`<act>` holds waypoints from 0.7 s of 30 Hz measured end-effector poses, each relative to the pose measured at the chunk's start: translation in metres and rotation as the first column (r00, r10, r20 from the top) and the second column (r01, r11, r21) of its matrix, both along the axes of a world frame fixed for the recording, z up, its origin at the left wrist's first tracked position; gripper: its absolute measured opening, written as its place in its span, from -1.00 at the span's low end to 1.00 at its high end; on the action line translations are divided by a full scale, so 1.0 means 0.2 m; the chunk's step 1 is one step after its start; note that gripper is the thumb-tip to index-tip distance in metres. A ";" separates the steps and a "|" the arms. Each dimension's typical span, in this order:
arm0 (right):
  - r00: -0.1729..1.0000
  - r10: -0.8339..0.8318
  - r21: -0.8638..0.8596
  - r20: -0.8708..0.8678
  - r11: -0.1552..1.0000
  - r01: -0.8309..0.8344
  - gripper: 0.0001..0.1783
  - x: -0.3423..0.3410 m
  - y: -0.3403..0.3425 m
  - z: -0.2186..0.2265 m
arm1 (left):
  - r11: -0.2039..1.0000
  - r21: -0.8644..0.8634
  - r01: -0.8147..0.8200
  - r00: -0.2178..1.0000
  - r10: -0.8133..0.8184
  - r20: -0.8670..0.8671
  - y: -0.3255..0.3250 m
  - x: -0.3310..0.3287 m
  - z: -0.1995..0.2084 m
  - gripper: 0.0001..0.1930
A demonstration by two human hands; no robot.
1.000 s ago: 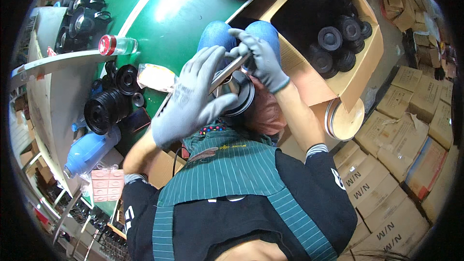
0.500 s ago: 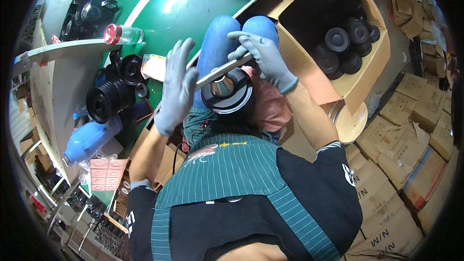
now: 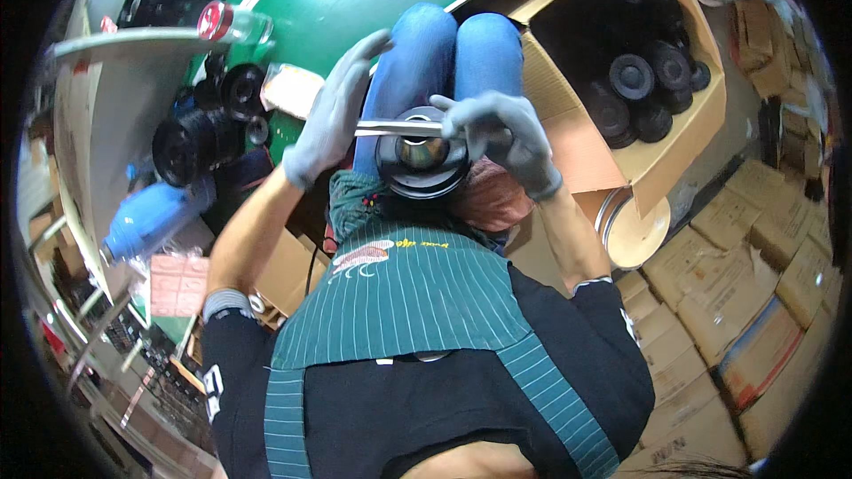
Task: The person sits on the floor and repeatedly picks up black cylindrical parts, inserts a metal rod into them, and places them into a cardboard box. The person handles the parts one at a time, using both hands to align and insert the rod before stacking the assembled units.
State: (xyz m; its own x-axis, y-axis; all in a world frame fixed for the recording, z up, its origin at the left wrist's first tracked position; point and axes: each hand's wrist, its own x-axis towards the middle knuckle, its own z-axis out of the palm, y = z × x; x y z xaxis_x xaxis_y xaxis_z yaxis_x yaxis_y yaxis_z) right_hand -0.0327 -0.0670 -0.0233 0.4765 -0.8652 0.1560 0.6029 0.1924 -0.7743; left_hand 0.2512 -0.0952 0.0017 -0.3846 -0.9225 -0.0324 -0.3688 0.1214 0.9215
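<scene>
Between my knees sits a round black part (image 3: 410, 183) with a shiny metal cone-shaped piece (image 3: 422, 153) standing at its middle. A flat metal bar (image 3: 395, 128) lies across the top of the cone. My left hand (image 3: 330, 124), in a grey glove, is open with its fingers stretched out, its palm beside the bar's left end. My right hand (image 3: 504, 135), gloved too and a little blurred, has bent fingers at the bar's right end, which they cover. The underside of the black part is hidden.
An open cardboard box (image 3: 679, 155) of round black parts stands at the right, near stacked cartons (image 3: 710, 270) and a round lidded tub (image 3: 641, 235). At the left are a red-lidded jar (image 3: 232, 23), black discs (image 3: 186, 144) and a blue bottle-shaped container (image 3: 153, 220).
The bar has turned from slanting to nearly level across the picture. My right hand has come lower, with its fingers more bent; my left hand stays stretched out.
</scene>
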 end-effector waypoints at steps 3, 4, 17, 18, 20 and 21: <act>0.943 -0.073 -0.409 -0.325 0.910 -0.071 -0.69 0.01 0.09 0.17 | 0.986 0.022 0.165 0.981 -0.162 -0.107 -0.18 -0.04 -0.09 -0.38; 0.906 -0.119 -0.578 -0.406 0.801 -0.154 -0.72 0.03 0.09 0.22 | 0.957 -0.132 0.259 0.964 -0.264 -0.024 -0.24 -0.08 -0.12 -0.43; 0.530 0.069 -0.390 -0.845 0.601 -0.698 -0.44 0.50 0.00 0.50 | 0.739 -0.316 0.596 0.644 -0.674 -0.362 -0.41 -0.84 -0.24 -0.61; 0.656 0.119 -0.419 -0.745 0.682 -0.599 -0.47 0.46 -0.02 0.49 | 0.759 -0.377 0.532 0.724 -0.638 -0.262 -0.43 -0.80 -0.22 -0.60; 0.875 0.238 -0.327 -0.422 0.860 -0.391 -0.34 0.39 -0.08 0.37 | 0.868 -0.326 0.373 0.878 -0.444 -0.177 -0.41 -0.64 -0.11 -0.56; 0.916 0.167 -0.182 -0.365 0.952 -0.246 -0.25 0.38 -0.10 0.35 | 0.939 -0.212 0.272 0.936 -0.310 -0.169 -0.37 -0.54 -0.04 -0.53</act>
State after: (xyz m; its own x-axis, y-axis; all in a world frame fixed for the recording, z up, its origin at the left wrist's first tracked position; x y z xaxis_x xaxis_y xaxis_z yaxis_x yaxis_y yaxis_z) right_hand 0.0435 -0.0868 0.0471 0.6989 -0.7040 0.1265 0.2598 0.0851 -0.9619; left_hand 0.1434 -0.1698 -0.0061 -0.6182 -0.7517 0.2299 -0.1050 0.3688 0.9235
